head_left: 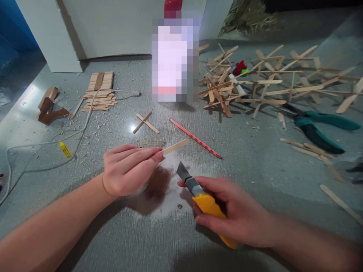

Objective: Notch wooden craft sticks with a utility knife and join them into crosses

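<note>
My left hand [132, 168] pinches a wooden craft stick [176, 146] near one end, and the stick's free end points to the right. In my right hand [232, 211] is a utility knife [211, 207] with a yellow handle. Its blade [183, 170] is out and aimed up and to the left, a little below the craft stick and apart from it. Beyond both hands lies a red pencil [195, 138] with dark marks. Two crossed craft sticks [146, 121] rest on the grey surface behind my left hand.
At the back left is a stack of craft sticks [99, 90], with a white cable [87, 117] running across it. Torn brown cardboard [49, 107] lies beside it. Joined craft sticks [266, 81] spread over the right, near green-handled pliers [320, 126]. A blurred-out bright object [172, 60] stands at the back.
</note>
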Available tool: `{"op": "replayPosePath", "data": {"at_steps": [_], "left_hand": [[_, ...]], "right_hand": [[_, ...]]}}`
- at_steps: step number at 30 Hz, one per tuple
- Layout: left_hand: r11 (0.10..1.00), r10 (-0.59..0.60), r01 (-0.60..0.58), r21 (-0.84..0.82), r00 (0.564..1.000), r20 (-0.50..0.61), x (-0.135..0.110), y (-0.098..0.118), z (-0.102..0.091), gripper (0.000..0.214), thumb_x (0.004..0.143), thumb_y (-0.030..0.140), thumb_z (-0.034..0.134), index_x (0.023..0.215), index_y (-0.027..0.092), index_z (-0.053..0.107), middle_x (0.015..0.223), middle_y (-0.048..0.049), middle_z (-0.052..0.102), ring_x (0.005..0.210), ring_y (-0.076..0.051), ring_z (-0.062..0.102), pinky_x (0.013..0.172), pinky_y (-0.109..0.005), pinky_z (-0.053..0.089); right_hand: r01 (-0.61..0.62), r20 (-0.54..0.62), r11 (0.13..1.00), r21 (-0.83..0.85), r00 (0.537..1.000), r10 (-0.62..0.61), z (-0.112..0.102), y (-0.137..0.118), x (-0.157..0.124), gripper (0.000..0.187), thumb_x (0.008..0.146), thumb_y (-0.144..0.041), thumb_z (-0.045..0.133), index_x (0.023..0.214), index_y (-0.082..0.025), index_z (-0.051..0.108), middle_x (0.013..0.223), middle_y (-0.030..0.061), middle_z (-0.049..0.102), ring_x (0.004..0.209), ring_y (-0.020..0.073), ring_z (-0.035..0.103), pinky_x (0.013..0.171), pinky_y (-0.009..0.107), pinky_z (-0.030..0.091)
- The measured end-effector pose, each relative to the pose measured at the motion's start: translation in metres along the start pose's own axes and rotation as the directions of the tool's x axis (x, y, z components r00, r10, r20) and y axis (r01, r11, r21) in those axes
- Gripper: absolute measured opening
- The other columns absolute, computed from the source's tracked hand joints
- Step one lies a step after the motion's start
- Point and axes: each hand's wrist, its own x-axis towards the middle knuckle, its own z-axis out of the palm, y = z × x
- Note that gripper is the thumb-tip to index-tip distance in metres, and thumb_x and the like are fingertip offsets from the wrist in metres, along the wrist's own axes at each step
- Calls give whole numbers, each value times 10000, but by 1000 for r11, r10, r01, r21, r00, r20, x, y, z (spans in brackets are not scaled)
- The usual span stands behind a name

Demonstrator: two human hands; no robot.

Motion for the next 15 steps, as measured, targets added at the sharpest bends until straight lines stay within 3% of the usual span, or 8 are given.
{"op": "replayPosePath", "data": {"at_steps": [7,15], "left_hand": [[999,-17,17,-33,1000,0,0,0,1,68,869,104,721,853,158,682,866,-24,811,669,-115,759,617,-217,605],[995,-23,25,-102,1000,19,0,0,0,84,854,89,727,877,159,688,898,-38,811,704,-119,766,648,-211,615]], "right_hand": [[30,-8,1000,4,1000,-30,0,0,0,473,873,-258,696,1341,-234,640,697,-13,620,565,126,536,514,230,451],[-30,34,986,167,999,24,1,4,-4,484,929,-258,612,1397,-145,567,726,11,629,580,109,553,532,224,461]]}}
